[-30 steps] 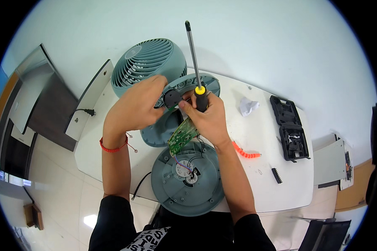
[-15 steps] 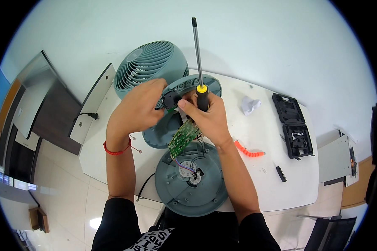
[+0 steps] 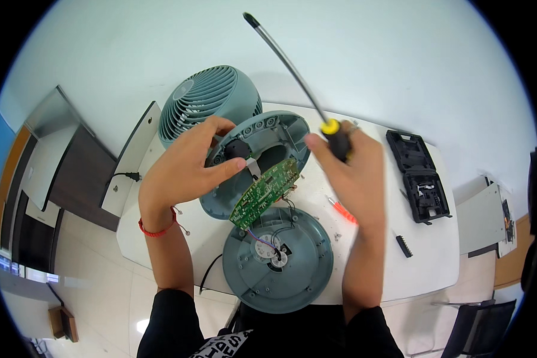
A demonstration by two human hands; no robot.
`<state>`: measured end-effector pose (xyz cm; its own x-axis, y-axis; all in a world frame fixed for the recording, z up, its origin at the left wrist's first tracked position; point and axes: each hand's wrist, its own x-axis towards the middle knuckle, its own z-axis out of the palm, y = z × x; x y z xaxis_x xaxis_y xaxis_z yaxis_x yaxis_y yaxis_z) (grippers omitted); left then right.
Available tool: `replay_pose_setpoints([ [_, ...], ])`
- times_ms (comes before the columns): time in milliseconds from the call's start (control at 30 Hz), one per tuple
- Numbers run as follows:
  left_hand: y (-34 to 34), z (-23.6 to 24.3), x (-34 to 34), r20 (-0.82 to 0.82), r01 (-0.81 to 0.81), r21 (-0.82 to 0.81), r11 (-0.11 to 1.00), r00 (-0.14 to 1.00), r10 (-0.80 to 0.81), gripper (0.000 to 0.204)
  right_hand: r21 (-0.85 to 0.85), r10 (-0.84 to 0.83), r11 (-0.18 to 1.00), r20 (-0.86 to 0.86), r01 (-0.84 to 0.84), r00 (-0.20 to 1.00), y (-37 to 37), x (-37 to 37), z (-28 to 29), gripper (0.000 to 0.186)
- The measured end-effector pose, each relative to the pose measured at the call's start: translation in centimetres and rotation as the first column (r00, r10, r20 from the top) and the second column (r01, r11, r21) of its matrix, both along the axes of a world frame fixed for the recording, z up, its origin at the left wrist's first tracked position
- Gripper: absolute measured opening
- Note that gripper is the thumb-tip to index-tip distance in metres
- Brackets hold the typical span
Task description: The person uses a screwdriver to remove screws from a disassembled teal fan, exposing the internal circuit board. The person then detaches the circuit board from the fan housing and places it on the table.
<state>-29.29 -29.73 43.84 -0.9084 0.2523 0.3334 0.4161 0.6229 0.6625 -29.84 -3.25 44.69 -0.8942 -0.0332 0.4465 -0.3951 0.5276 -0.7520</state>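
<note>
My left hand [image 3: 188,170] grips the left rim of a grey-green fan housing [image 3: 224,200], fingers behind it and thumb across the front near a round black part [image 3: 237,149]. The housing stands tilted, its hollow side toward me. My right hand [image 3: 358,170], a little blurred, holds a screwdriver [image 3: 292,73] by its black and yellow handle, tip pointing up and left, clear of the housing. A green circuit board [image 3: 261,196] hangs in front of the housing on a flat white ribbon. Wires run from it to the round grey-green base [image 3: 304,271] at the table's near edge.
Behind my left hand sits the slatted fan head [image 3: 232,89]. On the right of the white table [image 3: 400,274] lie an open black tool case [image 3: 420,179], a black bit strip [image 3: 403,246] and an orange flexible shaft [image 3: 343,211]. A power plug [image 3: 136,176] is at the left.
My right hand has moved right, away from the housing, and the screwdriver now leans left. My left hand has opened its thumb along the housing, whose hollow side shows more. The circuit board has shifted right.
</note>
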Motion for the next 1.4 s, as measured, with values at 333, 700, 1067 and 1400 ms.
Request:
replay_pose_setpoints([
  [333,1.0,1.1,0.0,-0.073,-0.006,-0.154,0.988,0.997,-0.006,0.033,0.454,-0.011,0.888,0.169,-0.068,0.986,7.3,8.1,4.2,0.034],
  [700,2.2,0.0,0.0,-0.224,-0.158,-0.243,0.957,0.969,0.103,0.032,0.465,0.043,0.871,0.247,-0.157,0.968,6.4,7.6,3.9,0.031],
  [1067,1.5,0.0,0.0,-0.18,-0.154,-0.248,0.957,0.977,0.11,0.04,0.463,0.054,0.878,0.159,-0.122,0.986,5.9,7.5,3.6,0.033],
  [1400,2.6,-0.4,0.0,-0.32,-0.259,-0.36,0.896,0.937,0.142,0.045,0.394,0.075,0.907,0.199,-0.15,0.977,4.9,7.7,3.9,0.044],
])
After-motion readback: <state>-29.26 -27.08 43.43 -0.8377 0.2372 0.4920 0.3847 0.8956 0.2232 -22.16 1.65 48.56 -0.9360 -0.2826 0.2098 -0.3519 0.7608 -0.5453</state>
